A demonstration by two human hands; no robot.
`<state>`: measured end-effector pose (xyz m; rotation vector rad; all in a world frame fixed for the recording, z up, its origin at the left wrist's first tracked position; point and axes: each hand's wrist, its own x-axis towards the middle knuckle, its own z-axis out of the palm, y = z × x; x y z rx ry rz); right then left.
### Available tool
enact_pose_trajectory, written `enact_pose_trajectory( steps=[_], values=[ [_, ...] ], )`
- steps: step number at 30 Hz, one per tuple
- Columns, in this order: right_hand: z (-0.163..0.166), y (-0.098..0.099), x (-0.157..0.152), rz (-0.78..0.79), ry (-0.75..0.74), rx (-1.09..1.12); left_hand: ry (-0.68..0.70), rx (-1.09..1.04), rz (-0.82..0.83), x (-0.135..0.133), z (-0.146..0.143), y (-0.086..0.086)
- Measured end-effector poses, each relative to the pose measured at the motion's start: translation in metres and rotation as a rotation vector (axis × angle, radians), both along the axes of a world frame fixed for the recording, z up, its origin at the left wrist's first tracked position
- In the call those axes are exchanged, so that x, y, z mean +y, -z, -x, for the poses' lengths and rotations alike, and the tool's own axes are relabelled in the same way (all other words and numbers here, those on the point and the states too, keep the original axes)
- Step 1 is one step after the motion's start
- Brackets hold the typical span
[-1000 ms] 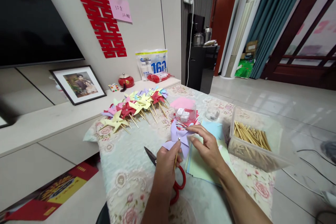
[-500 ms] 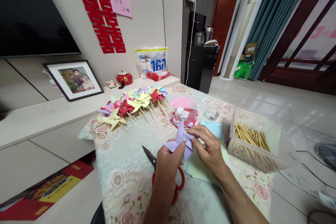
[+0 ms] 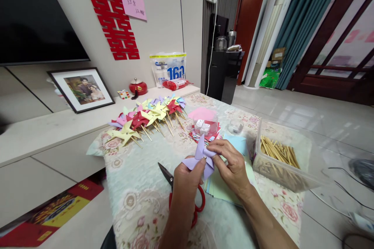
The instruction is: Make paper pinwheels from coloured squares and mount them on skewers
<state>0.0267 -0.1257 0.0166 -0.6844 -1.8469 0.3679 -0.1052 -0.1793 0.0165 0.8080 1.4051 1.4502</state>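
Note:
A lavender paper pinwheel is held between my two hands above the table. My left hand grips it, the thumb pressed beside the small pin at its centre. With thumb and fingertips, my right hand pinches the right-hand blade, which looks curled. Beneath my left forearm lie scissors with red handles, their dark blades pointing up and left; the forearm covers part of them. Under my right hand is a stack of pale green and blue paper sheets.
Finished pinwheels on sticks lie at the table's far left. A clear round container stands on red papers, with a small clear dish beyond. At right, a plastic bin holds wooden sticks.
The pinwheel's right blade has been rolled or bent over by my right fingers, which have shifted slightly left. My left hand keeps its hold almost unmoved.

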Motion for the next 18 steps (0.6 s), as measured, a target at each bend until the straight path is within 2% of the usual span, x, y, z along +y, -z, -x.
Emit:
enact_pose_trajectory(
  steps=[6,11,15,18],
  values=[
    [0.002,0.001,-0.001,-0.029,0.030,0.015,-0.019,-0.012,0.004,-0.002,-0.001,-0.006],
    [0.003,0.000,-0.003,-0.005,0.065,0.033,-0.019,-0.051,0.001,0.001,0.003,-0.001],
    [0.005,0.001,-0.006,0.104,0.125,0.160,-0.056,-0.227,-0.032,0.004,0.008,0.004],
    [0.009,0.005,-0.008,0.317,0.028,0.245,-0.056,-0.377,-0.060,0.005,0.010,0.006]
  ],
)
